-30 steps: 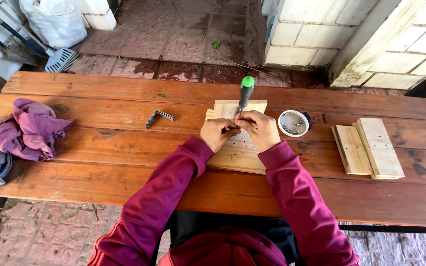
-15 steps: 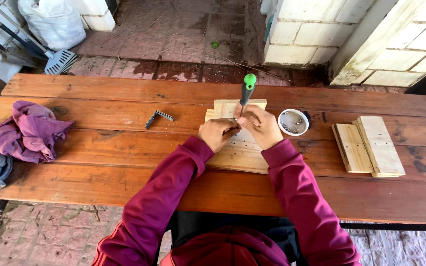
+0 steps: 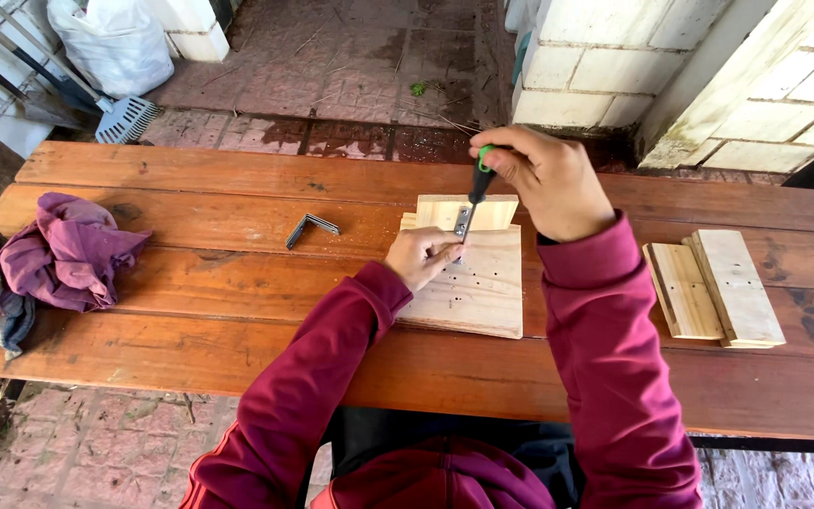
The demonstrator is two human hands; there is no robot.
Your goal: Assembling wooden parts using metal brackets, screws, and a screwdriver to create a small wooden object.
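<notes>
Fingers of the right hand [image 3: 546,179] wrap shut around a green-handled screwdriver [image 3: 476,188], tip down on a small metal bracket [image 3: 463,222]. Just below, the left hand [image 3: 421,257] pinches that bracket against pale wooden boards [image 3: 475,287] on the reddish plank surface [image 3: 190,283].
</notes>
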